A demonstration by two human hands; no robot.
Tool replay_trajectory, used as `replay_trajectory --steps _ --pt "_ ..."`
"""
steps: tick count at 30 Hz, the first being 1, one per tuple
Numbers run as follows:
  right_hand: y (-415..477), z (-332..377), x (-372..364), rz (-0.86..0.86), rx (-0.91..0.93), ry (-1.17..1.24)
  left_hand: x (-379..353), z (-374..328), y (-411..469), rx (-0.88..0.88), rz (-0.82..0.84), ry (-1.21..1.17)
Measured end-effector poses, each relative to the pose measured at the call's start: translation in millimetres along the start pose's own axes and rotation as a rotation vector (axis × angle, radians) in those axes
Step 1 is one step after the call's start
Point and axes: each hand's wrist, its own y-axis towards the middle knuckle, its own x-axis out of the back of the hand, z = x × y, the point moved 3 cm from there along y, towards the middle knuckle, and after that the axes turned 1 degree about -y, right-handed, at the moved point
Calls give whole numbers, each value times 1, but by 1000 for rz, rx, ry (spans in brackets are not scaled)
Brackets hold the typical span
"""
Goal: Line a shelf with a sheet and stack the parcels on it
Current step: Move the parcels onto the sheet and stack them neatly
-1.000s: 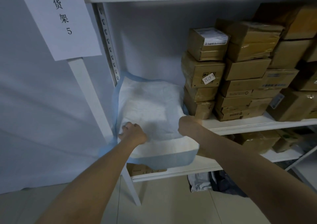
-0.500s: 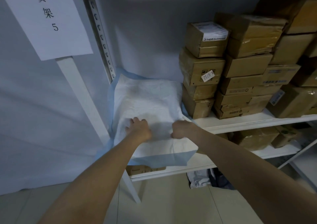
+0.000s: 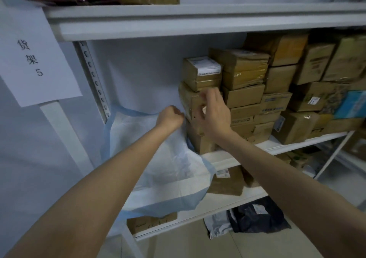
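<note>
Left end of the shelf [image 3: 247, 153], and the sheet [image 3: 158, 158] is down on it. Its back edge curls up the rear wall, its front edge droops over the shelf's front edge, and its right side is rumpled against the foot of the stack [image 3: 198, 141]. That sheet looks thin, limp and almost weightless. It creases wherever it's nudged, so I'd say pinch it at the corners or along an edge and draw it flat. A push in the middle would only bunch it.

The left hand [image 3: 170, 117] is balled up tight at the sheet's back right corner, touching the stack's left face. I can't tell whether it has a pinch of sheet inside.

The right hand [image 3: 214, 117] is on the second parcel [image 3: 189, 103] down, with bent fingers hooked over its top front edge and the thumb on its front face. That reads as a grip.

These parcels are stiff taped cardboard, and the tape looks glossy, so probably slick under the fingers. There's no telling the weight from here. The safest hold would be two hands on opposite side faces, or one palm under the bottom edge.

Watch the small box [image 3: 201, 73] on top. It rides loose on that parcel and could tip off if the parcel is dragged. A parcel slid across the soft sheet will likely ruck it up, so better to lift and set down.
</note>
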Motion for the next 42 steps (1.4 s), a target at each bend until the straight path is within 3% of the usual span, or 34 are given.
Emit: replay_trajectory --steps 6,13,17,20,22,26,32,34,38,42 --pt "39 -44 40 -147 -130 -60 13 -64 15 8 -102 -239" --pt "52 -59 47 -69 57 -69 -2 -85 24 50 -211 -267" --pt "55 -51 41 -44 151 -53 -2 -104 40 -90 -309 -153" --pt "65 -61 46 -45 110 19 -8 -124 54 -141 -319 115" --pt "66 -68 50 -39 106 43 -12 -130 58 -95 -299 235" --pt "59 -78 51 23 181 8 -10 -135 53 23 -437 201" --pt "40 -85 35 171 300 -114 -18 -153 58 166 -422 196" --pt "33 -85 29 229 270 -110 -19 -153 55 175 -456 130" --pt "27 -86 27 277 161 -116 -4 -144 45 134 -578 -225" --pt "25 -73 21 291 69 -81 10 -102 26 191 -633 -814"
